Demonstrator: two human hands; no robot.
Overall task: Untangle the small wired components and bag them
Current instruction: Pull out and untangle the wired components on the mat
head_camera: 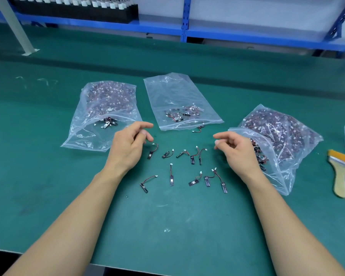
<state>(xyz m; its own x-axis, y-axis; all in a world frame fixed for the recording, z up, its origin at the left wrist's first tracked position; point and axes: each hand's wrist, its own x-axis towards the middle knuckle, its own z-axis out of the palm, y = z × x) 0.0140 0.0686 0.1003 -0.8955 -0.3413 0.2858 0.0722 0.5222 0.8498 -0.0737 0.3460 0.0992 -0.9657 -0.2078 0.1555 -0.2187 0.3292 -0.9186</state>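
A: What is closest to us?

B: Our two bare arms. Between them the near row of wired parts lies on the green table. The right-end pair looks hooked together at the white plugs.

A: And our hands?

B: Our left hand hovers just over the table. Its fingers are loose and curled, and it holds nothing. Our right hand hangs the same way, just beside the open mouth of the right bag. We see nothing in it.

A: What lies past the near row?

B: The far row of parts, between our hands. The crossed pair there has its wires looped over each other.

A: So how do we do this well?

B: We think we should take one little black strip in each hand and ease them apart slowly. We should hold the strips and not yank the thin wires, or a plug could come off.

A: Then where do they go?

B: Probably the middle bag, which has only a few parts inside. One stray part lies just outside its mouth. The left bag and the right bag are stuffed full.

A: Anything else?

B: A brush lies far to the right. A blue shelf stands at the back.
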